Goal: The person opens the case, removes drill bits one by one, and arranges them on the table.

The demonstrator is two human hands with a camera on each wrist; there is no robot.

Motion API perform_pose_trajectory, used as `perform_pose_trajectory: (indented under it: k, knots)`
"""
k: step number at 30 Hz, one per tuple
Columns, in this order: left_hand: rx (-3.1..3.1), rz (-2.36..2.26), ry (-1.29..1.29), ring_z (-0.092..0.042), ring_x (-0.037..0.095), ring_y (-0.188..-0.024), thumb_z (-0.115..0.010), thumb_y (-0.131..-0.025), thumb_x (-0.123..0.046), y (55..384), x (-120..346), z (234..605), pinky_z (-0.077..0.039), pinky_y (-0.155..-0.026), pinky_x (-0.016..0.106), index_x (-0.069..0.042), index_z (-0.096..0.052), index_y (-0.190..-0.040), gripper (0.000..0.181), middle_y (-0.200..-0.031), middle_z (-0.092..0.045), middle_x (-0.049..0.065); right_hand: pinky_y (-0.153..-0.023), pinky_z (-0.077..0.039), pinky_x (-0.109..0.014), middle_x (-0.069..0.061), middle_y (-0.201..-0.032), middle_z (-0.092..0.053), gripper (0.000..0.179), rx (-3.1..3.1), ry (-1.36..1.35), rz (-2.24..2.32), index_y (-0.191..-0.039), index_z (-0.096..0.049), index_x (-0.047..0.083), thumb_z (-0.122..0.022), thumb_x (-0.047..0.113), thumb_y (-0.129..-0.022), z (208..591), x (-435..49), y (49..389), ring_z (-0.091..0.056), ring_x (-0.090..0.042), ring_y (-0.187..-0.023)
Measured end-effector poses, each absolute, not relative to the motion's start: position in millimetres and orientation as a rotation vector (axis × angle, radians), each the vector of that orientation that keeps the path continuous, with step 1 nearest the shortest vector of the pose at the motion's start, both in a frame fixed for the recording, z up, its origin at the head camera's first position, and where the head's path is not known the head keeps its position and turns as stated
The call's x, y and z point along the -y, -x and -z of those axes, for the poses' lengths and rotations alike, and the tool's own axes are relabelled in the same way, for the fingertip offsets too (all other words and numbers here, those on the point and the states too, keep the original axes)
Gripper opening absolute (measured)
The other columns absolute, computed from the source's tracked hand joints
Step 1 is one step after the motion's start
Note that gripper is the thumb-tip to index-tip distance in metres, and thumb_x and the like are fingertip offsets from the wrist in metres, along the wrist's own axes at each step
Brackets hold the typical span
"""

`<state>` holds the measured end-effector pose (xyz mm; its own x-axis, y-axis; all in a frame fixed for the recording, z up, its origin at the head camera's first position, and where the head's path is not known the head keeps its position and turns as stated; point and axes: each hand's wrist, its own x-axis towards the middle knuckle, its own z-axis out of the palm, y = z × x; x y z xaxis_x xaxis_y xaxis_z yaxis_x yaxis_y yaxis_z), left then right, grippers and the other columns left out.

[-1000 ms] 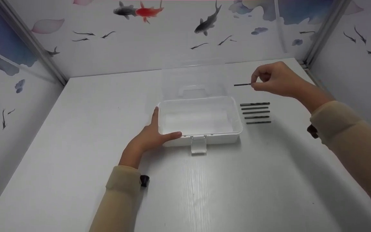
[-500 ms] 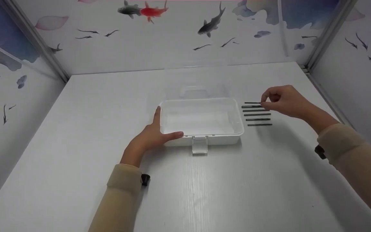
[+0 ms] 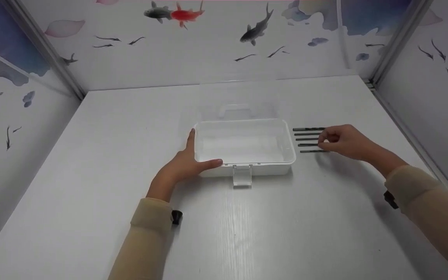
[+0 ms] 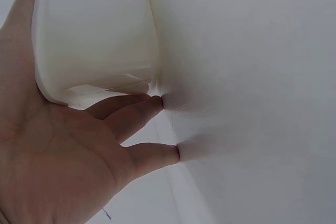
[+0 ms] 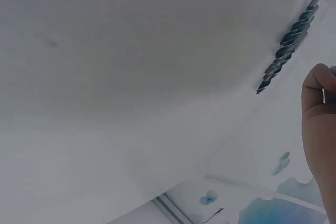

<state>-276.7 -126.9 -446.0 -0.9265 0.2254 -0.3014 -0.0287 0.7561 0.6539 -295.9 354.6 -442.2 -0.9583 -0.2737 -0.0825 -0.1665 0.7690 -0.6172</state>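
Note:
My left hand (image 3: pixel 183 165) rests against the left end of a white plastic box (image 3: pixel 243 169). Its thumb lies along the front rim and its straight fingers lie on the left side; in the left wrist view two fingertips touch the table. The box's clear lid (image 3: pixel 235 95) is tipped back. On the right, my right hand (image 3: pixel 342 142) pinches a drill bit over a row of drill bits (image 3: pixel 308 129); the held bit overlaps the row and is hard to make out. Several spiral bits (image 5: pixel 289 48) overlap in the right wrist view, beside the right hand (image 5: pixel 320 114).
The white table (image 3: pixel 239 233) spreads around the box. A clear latch (image 3: pixel 242 177) hangs at the box's front. Printed panels (image 3: pixel 193 50) with fish stand behind and at both sides.
The right hand has come down toward me with the pinched bit, from behind the row to over its nearer bits. The left hand keeps its place on the box.

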Motion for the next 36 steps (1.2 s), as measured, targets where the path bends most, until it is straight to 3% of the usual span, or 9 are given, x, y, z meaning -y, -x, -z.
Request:
perform_pose_trajectory:
  k: [5, 11, 25, 36]
  knots:
    - [-2.581, -0.972, -0.135, -0.031, 0.038, -0.162, -0.073, -0.076, -0.086, 276, 127, 445, -0.03, -0.13, 0.058, -0.034, 0.024, -0.168, 0.143, -0.177, -0.022, 0.02, -0.062, -0.039, -0.028, 0.003, -0.075, -0.044, 0.017, -2.786, 0.352, 0.937, -0.107, -0.075, 0.01, -0.074, 0.025, -0.101, 448, -357, 294, -0.042, -0.011, -0.07]
    - [-2.591, -0.992, -0.138, -0.033, 0.037, -0.162, -0.075, -0.073, -0.087, 278, 127, 443, -0.03, -0.13, 0.057, -0.032, 0.023, -0.168, 0.147, -0.176, -0.024, 0.021, -0.062, -0.041, -0.027, 0.002, -0.081, -0.056, 0.015, -2.759, 0.335, 0.909, -0.109, -0.075, 0.011, -0.072, 0.024, -0.101, 454, -356, 294, -0.048, -0.013, -0.075]
    - [-2.591, -0.992, -0.147, -0.029, 0.038, -0.163, -0.074, -0.074, -0.087, 277, 126, 449, -0.029, -0.13, 0.058, -0.031, 0.022, -0.169, 0.147, -0.178, -0.018, 0.019, -0.066, -0.047, -0.025, -0.004, -0.095, -0.067, 0.016, -2.657, 0.328, 0.875, -0.113, -0.073, 0.011, -0.067, 0.024, -0.105, 461, -360, 286, -0.054, -0.015, -0.082]
    - [-2.578, -0.969, -0.15, -0.027, 0.04, -0.164, -0.072, -0.073, -0.09, 276, 129, 446, -0.028, -0.131, 0.059, -0.033, 0.025, -0.168, 0.146, -0.179, -0.014, 0.019, -0.064, -0.047, -0.026, -0.003, -0.086, -0.063, 0.014, -2.667, 0.271, 0.849, -0.112, -0.072, 0.01, -0.067, 0.021, -0.104, 457, -356, 285, -0.055, -0.015, -0.077]
